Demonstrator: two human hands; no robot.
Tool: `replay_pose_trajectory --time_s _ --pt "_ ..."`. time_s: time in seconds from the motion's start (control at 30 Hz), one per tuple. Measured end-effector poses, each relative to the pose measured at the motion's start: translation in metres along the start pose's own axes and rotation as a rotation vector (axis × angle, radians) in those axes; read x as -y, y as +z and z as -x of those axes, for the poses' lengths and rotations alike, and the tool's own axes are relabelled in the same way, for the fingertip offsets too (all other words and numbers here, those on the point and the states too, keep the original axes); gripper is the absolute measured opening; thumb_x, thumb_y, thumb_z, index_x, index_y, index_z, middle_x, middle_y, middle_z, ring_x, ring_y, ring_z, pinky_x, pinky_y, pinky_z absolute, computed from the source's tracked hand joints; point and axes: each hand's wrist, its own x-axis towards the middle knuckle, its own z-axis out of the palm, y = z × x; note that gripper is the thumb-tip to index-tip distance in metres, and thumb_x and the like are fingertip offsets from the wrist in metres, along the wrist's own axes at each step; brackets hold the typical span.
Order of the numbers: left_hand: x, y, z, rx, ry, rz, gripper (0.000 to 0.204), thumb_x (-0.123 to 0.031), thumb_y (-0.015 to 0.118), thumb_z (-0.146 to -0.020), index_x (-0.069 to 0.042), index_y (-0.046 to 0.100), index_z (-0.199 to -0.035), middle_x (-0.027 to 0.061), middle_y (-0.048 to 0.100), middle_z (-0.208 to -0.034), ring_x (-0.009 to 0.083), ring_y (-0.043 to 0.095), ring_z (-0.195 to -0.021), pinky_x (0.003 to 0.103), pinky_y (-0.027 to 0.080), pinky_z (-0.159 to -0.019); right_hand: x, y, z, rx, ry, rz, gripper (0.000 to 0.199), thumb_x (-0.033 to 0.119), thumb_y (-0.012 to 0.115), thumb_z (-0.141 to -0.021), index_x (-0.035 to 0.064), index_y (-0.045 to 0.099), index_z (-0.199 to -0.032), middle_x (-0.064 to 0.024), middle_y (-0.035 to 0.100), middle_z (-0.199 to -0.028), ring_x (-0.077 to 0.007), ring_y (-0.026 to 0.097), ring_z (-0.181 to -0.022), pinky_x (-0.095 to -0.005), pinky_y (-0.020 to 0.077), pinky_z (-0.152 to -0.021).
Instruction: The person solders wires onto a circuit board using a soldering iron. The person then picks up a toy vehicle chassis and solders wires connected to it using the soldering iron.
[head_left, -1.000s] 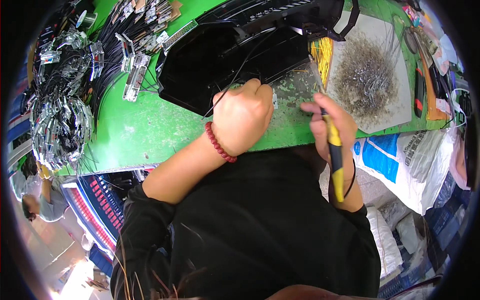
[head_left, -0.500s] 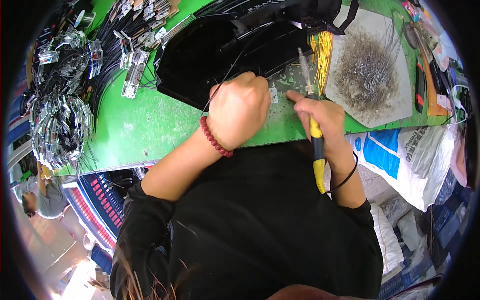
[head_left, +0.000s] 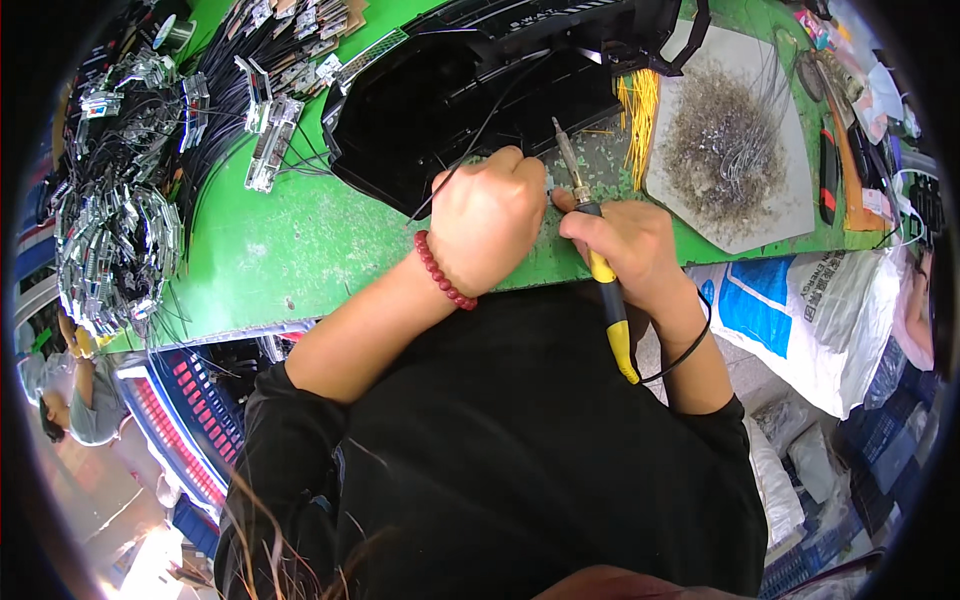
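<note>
My right hand (head_left: 632,248) grips a yellow-and-black soldering iron (head_left: 612,312), its metal tip pointing up and away over the bench. A dark cord leaves the iron's lower end and loops past my right wrist. My left hand (head_left: 490,215), with a red bead bracelet (head_left: 440,272) at the wrist, is closed, knuckles up; whatever its fingers hold is hidden beneath them. A thin black wire (head_left: 462,158) runs down from a large black plastic shell (head_left: 410,110) to beside this hand. The fingers of both hands are close together at the shell's near edge.
Bundles of black wires with small silver parts (head_left: 118,240) lie at the left of the green bench (head_left: 255,250). A solder spool (head_left: 175,35) stands behind them. Yellow wires (head_left: 640,125) and a pale board (head_left: 795,215) with grey debris are to the right. A white sack (head_left: 830,330) hangs below.
My right hand has moved left with the soldering iron, closer to my left hand. My left hand and the black shell have shifted slightly right. The small pale plate between my hands is now mostly covered.
</note>
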Motion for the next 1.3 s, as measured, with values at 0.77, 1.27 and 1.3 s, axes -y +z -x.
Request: replay_pose_trajectory --time_s 0.77,1.27,1.3 --pt "0.008 0.004 0.007 -0.041 0.047 0.049 0.012 -0.003 0.068 -0.073 -0.005 0.058 -0.069 0.0075 0.055 -0.068 0.0254 0.057 -0.054 0.034 0.048 -0.048 -0.006 0.003 -0.007 -0.233 0.034 -0.074 0.027 0.019 0.067 -0.084 0.0160 0.061 -0.110 -0.0018 0.065 -0.070 -0.0138 0.054 -0.050 -0.0284 0.0404 -0.046" --pt "0.008 0.002 0.003 -0.013 0.016 0.076 0.011 -0.002 0.067 -0.074 -0.005 0.058 -0.069 0.0070 0.056 -0.069 0.0250 0.058 -0.055 0.033 0.047 -0.049 0.022 0.004 0.029 -0.524 0.600 -0.654 0.023 0.016 0.066 -0.084 -0.0014 0.057 -0.096 -0.0023 0.055 -0.079 -0.0065 0.046 -0.067 -0.0206 0.0362 -0.061" --pt "0.008 0.002 0.003 -0.013 0.021 0.073 0.011 -0.002 0.067 -0.073 -0.005 0.058 -0.069 0.0070 0.056 -0.069 0.0251 0.058 -0.055 0.033 0.047 -0.049 0.021 0.004 0.030 -0.504 0.611 -0.658 0.023 0.015 0.065 -0.083 -0.0009 0.053 -0.095 -0.0041 0.054 -0.083 -0.0080 0.047 -0.071 -0.0213 0.0374 -0.066"
